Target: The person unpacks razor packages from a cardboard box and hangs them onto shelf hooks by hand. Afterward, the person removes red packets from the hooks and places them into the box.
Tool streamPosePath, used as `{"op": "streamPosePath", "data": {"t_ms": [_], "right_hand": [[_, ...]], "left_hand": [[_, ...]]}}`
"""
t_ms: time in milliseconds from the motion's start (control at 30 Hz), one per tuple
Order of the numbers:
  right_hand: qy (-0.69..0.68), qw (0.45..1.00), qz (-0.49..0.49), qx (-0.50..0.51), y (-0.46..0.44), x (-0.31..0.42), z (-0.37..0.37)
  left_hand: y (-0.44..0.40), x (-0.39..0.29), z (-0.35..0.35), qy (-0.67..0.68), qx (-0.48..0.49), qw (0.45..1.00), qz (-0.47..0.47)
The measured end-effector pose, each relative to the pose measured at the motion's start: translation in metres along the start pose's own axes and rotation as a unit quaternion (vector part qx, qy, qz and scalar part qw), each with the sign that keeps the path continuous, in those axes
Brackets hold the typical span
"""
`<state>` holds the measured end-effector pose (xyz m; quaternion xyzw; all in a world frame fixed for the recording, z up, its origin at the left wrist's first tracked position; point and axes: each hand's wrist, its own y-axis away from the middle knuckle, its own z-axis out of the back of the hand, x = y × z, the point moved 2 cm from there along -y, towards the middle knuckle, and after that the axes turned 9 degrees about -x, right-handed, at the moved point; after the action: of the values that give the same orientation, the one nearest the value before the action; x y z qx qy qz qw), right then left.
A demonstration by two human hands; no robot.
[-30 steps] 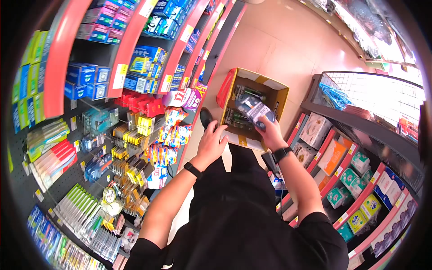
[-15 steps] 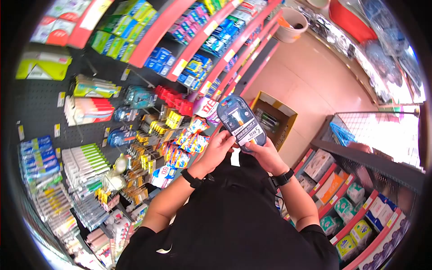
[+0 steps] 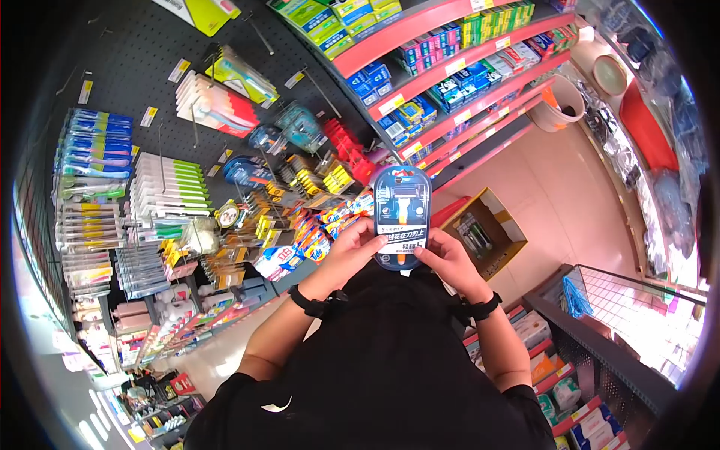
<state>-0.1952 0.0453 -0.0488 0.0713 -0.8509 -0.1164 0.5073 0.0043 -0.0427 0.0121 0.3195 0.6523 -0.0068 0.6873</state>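
Observation:
A razor in a dark blue blister pack (image 3: 403, 210) stands upright in front of my chest, its printed front with a white label facing me. My left hand (image 3: 355, 247) grips the pack's left edge near the bottom, thumb on the front. On the lower right edge, my right hand (image 3: 451, 262) pinches it the same way. Both wrists wear black bands. Just left of the pack hang orange and blue Tide bags (image 3: 313, 238). Similar blue blister packs (image 3: 247, 171) hang on the pegboard farther left.
A pegboard (image 3: 142, 45) with hooks holds toothbrush packs (image 3: 166, 184) on the left. Red-edged shelves (image 3: 442, 75) carry small boxes above. An open cardboard box (image 3: 512, 241) sits on the floor at right, near a wire basket (image 3: 637, 300) and a pale bucket (image 3: 556, 105).
My view has turned, so the shelves appear shifted and rotated clockwise. The pack has gone from tilted to upright in view, still between both hands.

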Motion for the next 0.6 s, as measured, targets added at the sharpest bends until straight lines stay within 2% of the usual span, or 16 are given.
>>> {"op": "streamPosePath", "data": {"t_ms": [167,533,600], "right_hand": [[0.032,0.999,-0.001,0.012,-0.003,0.004,-0.007],[0.018,1.0,-0.007,-0.002,0.004,-0.007,-0.015],[0.014,1.0,-0.005,-0.011,0.007,-0.011,-0.014]], "left_hand": [[0.013,-0.009,0.0,0.042,-0.029,0.999,0.011],[0.019,-0.006,0.005,0.047,-0.064,0.996,0.03],[0.018,-0.008,0.002,0.048,-0.039,0.998,-0.006]]}}
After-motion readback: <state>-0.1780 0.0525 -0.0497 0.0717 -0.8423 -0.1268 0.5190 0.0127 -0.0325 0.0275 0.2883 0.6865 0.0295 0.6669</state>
